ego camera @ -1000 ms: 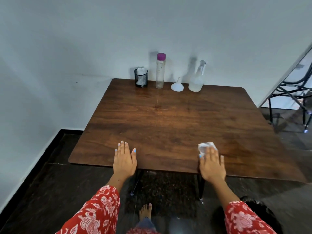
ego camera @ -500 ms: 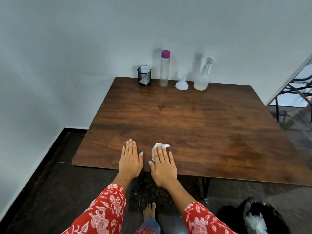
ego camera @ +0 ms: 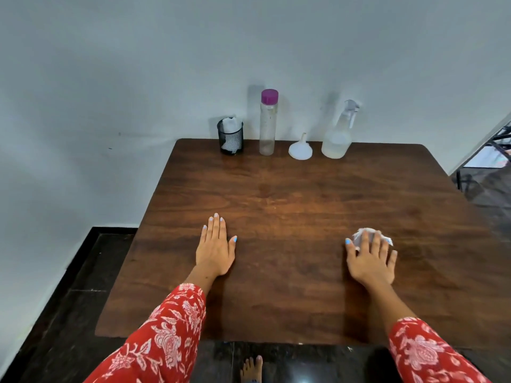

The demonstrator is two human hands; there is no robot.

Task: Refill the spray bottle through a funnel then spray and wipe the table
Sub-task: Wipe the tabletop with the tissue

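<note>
The wad of tissue (ego camera: 372, 235) lies on the tabletop (ego camera: 290, 194), in front of the spray bottle (ego camera: 339, 134) and well apart from it, on the near right part of the surface. Your right hand (ego camera: 370, 258) covers it from behind. The fingers (ego camera: 365, 240) are spread and nearly straight over the wad, pressing rather than clenching it; only its far edge shows past the fingertips.

Your left hand (ego camera: 215, 250) rests flat on the tabletop, well to the left of the tissue. Its fingers are straight and together and hold nothing. Use this hand as a brace only.

The step in hand appears to be wiping. To do it well:

1. Keep the palm low and the pressure even, so the whole wad stays in contact with the wood.
2. Overlap each pass with the one beside it. No spray film can be made out on the surface, so coverage cannot be judged by sight.
3. Wipe under the left hand too; move it when the tissue comes near.
4. Slow down towards the far edge. The spray bottle, the funnel (ego camera: 300, 150), the capped bottle (ego camera: 268, 123) and the mesh cup (ego camera: 230, 136) stand in a row there, and each would probably tip if struck.
5. Refold the wad if it bunches up under the fingers.
</note>
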